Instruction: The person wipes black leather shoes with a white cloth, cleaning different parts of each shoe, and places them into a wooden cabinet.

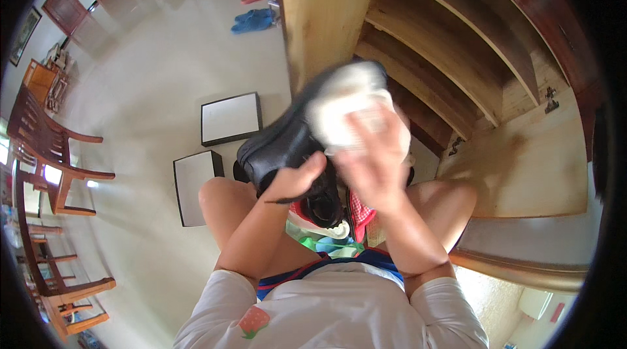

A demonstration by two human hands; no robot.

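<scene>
A black leather shoe (289, 140) is held up in front of me, over my knees, tilted with one end towards the cabinet. My left hand (296, 177) grips it near its opening, the thumb lying on the leather. With my right hand (374, 153) I hold a white cloth (343, 113) against the upper end of the shoe; hand and cloth are blurred. Below, between my legs, lie another black shoe (325, 209), a red checked item (361, 214) and some green and blue things, partly hidden by my arms.
An open wooden cabinet (441, 50) with several shelves stands ahead to the right, its doors swung out. Two black-edged, white-lined box parts (231, 119) lie on the floor at left. Blue slippers (253, 20) sit beyond the left door. Wooden chairs (61, 153) stand far left.
</scene>
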